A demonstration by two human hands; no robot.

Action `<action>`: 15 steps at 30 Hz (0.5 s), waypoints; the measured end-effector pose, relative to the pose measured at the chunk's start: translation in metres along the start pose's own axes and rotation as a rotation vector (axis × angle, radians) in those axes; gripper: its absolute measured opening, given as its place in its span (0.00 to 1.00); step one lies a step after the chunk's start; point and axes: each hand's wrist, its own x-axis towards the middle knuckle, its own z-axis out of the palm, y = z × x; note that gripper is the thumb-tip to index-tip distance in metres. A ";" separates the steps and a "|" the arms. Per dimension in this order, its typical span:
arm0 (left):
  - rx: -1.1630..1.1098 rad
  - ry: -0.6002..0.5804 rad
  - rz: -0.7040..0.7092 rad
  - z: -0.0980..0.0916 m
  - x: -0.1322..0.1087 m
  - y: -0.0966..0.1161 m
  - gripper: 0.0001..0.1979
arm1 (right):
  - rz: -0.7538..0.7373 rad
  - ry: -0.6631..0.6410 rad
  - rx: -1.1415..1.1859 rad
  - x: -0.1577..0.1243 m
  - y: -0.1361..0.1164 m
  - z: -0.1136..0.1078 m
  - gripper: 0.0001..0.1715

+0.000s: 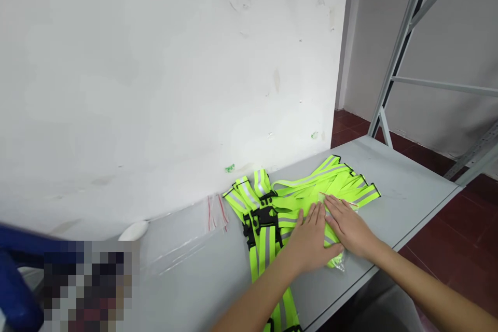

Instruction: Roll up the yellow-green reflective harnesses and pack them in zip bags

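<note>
A pile of neon yellow-green reflective straps (311,187) with grey stripes and black buckles (264,215) lies on a grey table (404,187) against a white wall. My left hand (309,238) rests flat on the pile, fingers stretched out. My right hand (348,223) lies flat beside it, fingers pressing on a clear plastic bag (337,262) that holds folded straps. More strap ends hang over the table's near edge (286,311).
Clear plastic bags with red strips (216,212) lie by the wall to the left. A grey metal shelf frame (404,46) stands at the right over a dark red tiled floor (474,218). A blue object (19,270) sits at the far left.
</note>
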 end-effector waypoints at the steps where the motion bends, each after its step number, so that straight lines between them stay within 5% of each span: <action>1: -0.012 -0.007 -0.002 -0.002 0.001 0.000 0.49 | 0.001 0.003 0.004 0.000 0.001 0.001 0.35; 6: -0.147 -0.088 0.030 -0.023 -0.003 -0.002 0.53 | -0.040 -0.008 0.048 -0.004 0.006 -0.002 0.35; 9: -0.357 -0.088 0.037 -0.046 -0.008 -0.012 0.42 | -0.130 -0.031 0.088 -0.011 0.012 -0.008 0.38; 12: -0.483 0.103 -0.027 -0.062 -0.008 -0.027 0.30 | -0.175 -0.056 0.091 -0.020 0.020 -0.012 0.40; 15: -0.293 0.371 -0.111 -0.064 0.000 -0.045 0.26 | -0.204 -0.051 0.071 -0.028 0.024 -0.014 0.43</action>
